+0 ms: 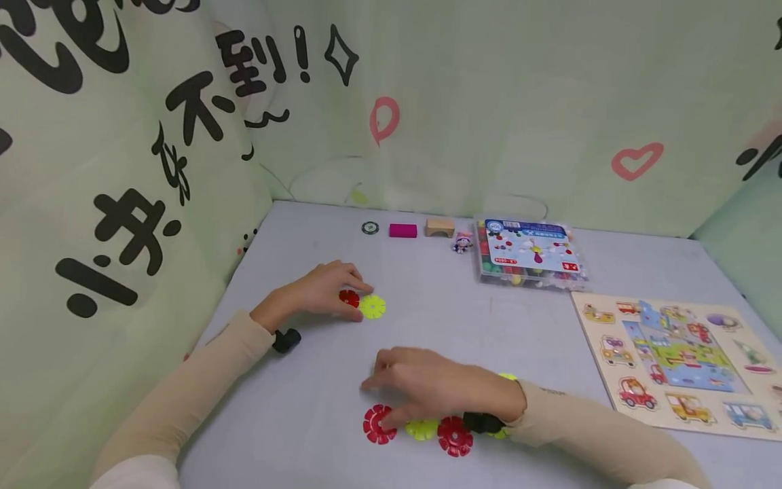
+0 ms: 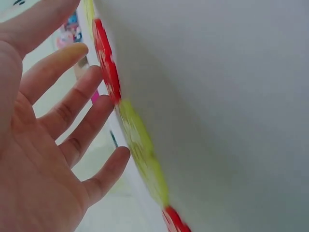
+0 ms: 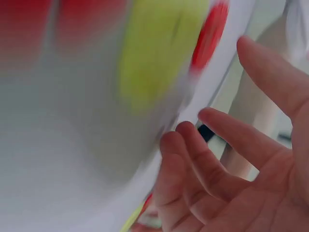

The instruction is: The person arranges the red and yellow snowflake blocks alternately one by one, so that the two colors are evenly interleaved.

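Note:
My left hand (image 1: 320, 292) reaches over a red flower-shaped disc (image 1: 349, 297) at the left of the table, next to a yellow-green disc (image 1: 373, 306). In the left wrist view its fingers are spread beside a row of a red disc (image 2: 107, 63) and a yellow one (image 2: 142, 150). Nearer the front, my right hand (image 1: 427, 380) hangs over another row, its thumb at a red disc (image 1: 374, 429). Beside that lie a yellow-green disc (image 1: 421, 429) and a second red disc (image 1: 455, 438). My right wrist partly hides more yellow-green pieces (image 1: 508, 376).
At the back stand a round dark token (image 1: 370, 228), a magenta block (image 1: 403, 231), a wooden arch block (image 1: 440, 227), a small figurine (image 1: 462, 242) and a clear plastic case (image 1: 531, 248) of colourful parts. A wooden vehicle puzzle board (image 1: 647, 407) lies at the right.

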`<action>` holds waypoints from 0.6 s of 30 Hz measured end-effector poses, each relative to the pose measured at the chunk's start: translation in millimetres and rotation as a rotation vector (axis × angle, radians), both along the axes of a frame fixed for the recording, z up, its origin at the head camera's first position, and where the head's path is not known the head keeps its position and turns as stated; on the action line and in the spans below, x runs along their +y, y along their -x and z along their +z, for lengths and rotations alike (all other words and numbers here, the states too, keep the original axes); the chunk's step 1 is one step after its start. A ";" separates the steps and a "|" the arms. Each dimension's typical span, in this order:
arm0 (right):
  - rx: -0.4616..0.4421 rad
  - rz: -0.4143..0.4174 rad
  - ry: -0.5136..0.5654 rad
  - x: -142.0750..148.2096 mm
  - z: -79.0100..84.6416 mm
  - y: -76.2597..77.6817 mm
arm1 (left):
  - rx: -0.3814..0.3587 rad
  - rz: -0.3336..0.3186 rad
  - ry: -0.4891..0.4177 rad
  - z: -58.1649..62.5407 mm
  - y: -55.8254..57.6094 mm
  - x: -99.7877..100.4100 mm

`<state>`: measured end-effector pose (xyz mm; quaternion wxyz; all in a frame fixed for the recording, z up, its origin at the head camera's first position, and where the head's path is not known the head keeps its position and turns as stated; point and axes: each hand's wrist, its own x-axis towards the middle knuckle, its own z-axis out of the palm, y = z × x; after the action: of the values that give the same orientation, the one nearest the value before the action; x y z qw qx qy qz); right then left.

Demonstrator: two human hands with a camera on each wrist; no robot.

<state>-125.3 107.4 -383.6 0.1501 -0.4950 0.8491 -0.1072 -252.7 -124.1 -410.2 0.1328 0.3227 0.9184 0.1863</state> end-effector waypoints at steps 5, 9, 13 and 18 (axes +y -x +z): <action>0.155 0.126 -0.022 -2.2 -6.7 -24.5 | -0.015 -0.019 0.012 5.9 -2.1 10.1; 0.139 0.122 -0.021 -3.9 -9.5 -26.3 | -0.011 -0.023 0.017 6.7 -2.5 12.2; 0.141 0.119 -0.017 -4.5 -10.5 -26.3 | -0.008 -0.024 0.020 5.7 -1.8 13.5; 0.114 0.140 0.003 -4.7 -9.2 -29.3 | -0.011 -0.013 0.032 4.4 -1.1 14.9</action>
<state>-96.0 102.6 -392.9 0.1079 -0.5585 0.8195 -0.0696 -251.6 -109.2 -405.8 0.1441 0.3256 0.9184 0.1726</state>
